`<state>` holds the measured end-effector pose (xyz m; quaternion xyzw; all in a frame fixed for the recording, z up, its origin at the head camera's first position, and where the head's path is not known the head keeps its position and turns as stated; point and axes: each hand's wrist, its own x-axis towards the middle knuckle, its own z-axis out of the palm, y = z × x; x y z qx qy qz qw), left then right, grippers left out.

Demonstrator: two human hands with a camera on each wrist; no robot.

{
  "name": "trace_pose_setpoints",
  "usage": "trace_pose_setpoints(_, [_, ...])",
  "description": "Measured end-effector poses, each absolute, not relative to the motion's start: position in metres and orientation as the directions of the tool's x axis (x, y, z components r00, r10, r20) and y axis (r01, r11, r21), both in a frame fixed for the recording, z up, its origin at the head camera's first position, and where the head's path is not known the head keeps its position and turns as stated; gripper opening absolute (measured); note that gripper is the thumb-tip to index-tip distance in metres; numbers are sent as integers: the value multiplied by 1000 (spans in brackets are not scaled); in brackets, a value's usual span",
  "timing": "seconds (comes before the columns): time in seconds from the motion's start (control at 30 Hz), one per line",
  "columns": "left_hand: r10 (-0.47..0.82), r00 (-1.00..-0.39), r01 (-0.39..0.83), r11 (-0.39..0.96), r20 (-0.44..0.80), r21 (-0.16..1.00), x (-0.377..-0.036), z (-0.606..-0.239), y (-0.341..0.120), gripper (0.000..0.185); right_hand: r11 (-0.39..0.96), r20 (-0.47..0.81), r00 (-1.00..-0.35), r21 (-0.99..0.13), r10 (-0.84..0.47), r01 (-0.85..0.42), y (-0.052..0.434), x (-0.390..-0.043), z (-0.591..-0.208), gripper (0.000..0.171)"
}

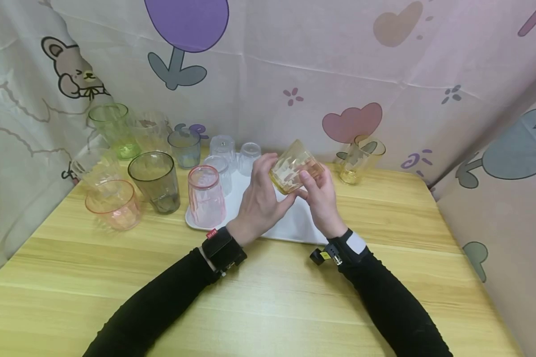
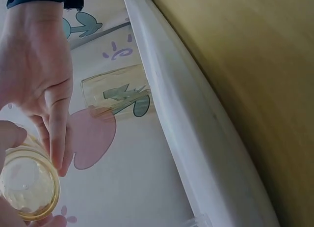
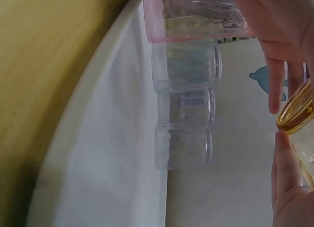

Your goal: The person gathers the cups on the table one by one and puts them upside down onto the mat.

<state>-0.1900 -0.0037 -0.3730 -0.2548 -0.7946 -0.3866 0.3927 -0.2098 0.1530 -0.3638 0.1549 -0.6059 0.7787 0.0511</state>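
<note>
A faceted yellow glass (image 1: 291,168) is held tilted in the air above a white tray (image 1: 295,229). My left hand (image 1: 262,201) grips it from the left, fingers along its side and thumb beneath. From the right, my right hand (image 1: 325,201) holds its other end, thumb on the wall. The left wrist view shows a round end of the glass (image 2: 29,185) with fingertips around it; in the right wrist view its amber edge (image 3: 294,111) lies between the fingers. Upside down on the tray stand a pink glass (image 1: 207,203) and three small clear glasses (image 1: 249,158).
Left of the tray stand a dark grey glass (image 1: 156,183), an orange-pink glass (image 1: 116,210), a green glass (image 1: 116,131), a blue-grey glass (image 1: 185,148) and clear ones. Another yellow glass (image 1: 362,161) is at the back right, near the patterned curtain (image 1: 268,74). Wooden table (image 1: 268,307) lies in front.
</note>
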Motion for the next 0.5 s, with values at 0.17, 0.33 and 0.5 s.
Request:
trace_pose_setpoints(0.17, [121, -532, 735, 558, 838, 386, -191, -373, -4, 80, -272, 290, -950, -929, -115, -251, 153, -211, -365, 94])
trace_pose_setpoints(0.33, [127, -522, 740, 559, 844, 374, -192, -370, -5, 77, -272, 283, -948, -933, -148, -236, 156, -213, -364, 99])
trace_pose_setpoints(0.5, [114, -540, 725, 566, 834, 392, -193, -359, -8, 74, -216, 339, -924, -930, -180, -299, 167, -220, -360, 92])
